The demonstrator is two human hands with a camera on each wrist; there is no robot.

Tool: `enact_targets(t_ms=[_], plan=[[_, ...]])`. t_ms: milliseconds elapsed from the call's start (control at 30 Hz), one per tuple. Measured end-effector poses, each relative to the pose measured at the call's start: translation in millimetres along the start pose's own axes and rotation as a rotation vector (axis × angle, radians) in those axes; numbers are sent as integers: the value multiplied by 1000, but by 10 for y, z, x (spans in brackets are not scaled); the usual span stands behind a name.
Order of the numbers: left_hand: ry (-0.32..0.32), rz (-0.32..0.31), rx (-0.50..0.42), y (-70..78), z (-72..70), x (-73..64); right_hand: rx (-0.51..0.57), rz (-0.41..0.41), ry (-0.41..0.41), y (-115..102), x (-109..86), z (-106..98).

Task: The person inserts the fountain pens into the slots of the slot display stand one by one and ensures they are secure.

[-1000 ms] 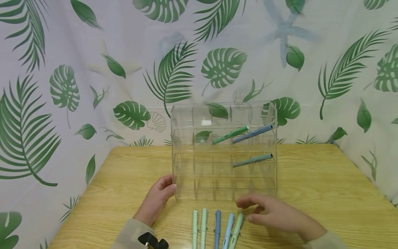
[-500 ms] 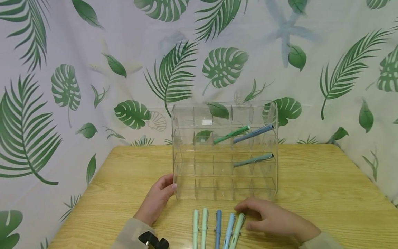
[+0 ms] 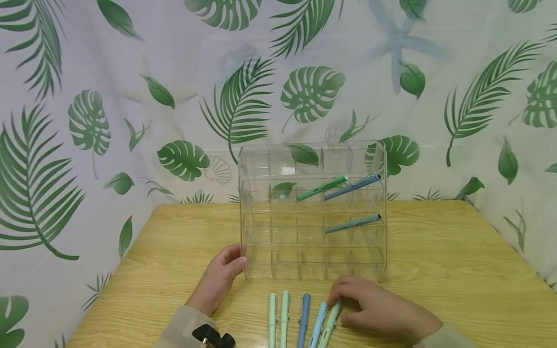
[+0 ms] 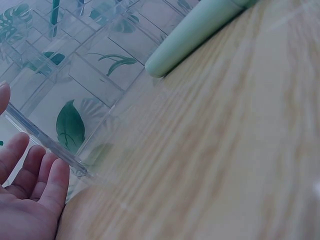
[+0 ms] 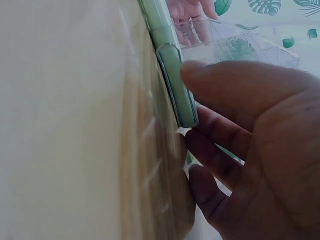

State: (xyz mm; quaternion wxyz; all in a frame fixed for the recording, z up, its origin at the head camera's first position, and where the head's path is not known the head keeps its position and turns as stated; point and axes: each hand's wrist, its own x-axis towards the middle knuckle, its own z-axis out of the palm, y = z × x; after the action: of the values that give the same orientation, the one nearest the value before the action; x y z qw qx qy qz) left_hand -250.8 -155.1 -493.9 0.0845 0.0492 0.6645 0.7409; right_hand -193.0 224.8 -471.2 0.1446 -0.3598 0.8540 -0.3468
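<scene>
A clear acrylic rack (image 3: 311,237) with rows of small compartments stands on the table. My left hand (image 3: 221,273) holds its lower left edge, thumb in front and fingers behind; in the left wrist view the fingers curl by the edge. Below the rack lies a row of capped pens. My right hand (image 3: 370,307) pinches the cap end of the rightmost one, a light green pen (image 5: 172,70), between thumb and fingers. Left of that pen are a light blue pen (image 3: 318,324), a dark blue pen (image 3: 304,319) and two pale green pens (image 3: 285,316).
Slanted in the rack are a green pen (image 3: 322,188), a blue pen (image 3: 352,187) and a grey-green pen (image 3: 353,223). A leaf-patterned cloth (image 3: 183,63) hangs behind the wooden table (image 3: 174,241). A black clamp-like part (image 3: 213,336) sits at the left sleeve.
My right hand has moved left and down onto the rightmost light green pen. The upper ends of that pen and the light blue one have shifted slightly. The left hand stays at the rack.
</scene>
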Motion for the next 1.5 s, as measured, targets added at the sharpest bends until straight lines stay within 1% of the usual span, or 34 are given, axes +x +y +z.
enact_targets(t_ms=[133,367,567,733,833,933,1100,1367,1500], plan=[[2,-1,-7,-1,-8,-3,-18,-19,2,-6,15,20],[-4,4,-4,-1,-20,-1,-73,-83,31,19,51,56],[-4,-5,-9,18,-12,-16,-94,-87,21,8,47,54],[-6,-7,-7,23,-6,-20,-120,-113,30,9,46,46],[-9,0,4,21,-5,-24,-95,-109,23,27,42,33],[-8,3,7,21,-3,-26,-34,-89,6,44,33,10],[-12,11,11,26,8,-26,55,-83,-12,70,21,-37],[-4,4,0,32,15,-22,108,-97,-10,85,-9,-87],[-6,-2,-5,29,19,-20,184,-84,-28,84,-25,-104]])
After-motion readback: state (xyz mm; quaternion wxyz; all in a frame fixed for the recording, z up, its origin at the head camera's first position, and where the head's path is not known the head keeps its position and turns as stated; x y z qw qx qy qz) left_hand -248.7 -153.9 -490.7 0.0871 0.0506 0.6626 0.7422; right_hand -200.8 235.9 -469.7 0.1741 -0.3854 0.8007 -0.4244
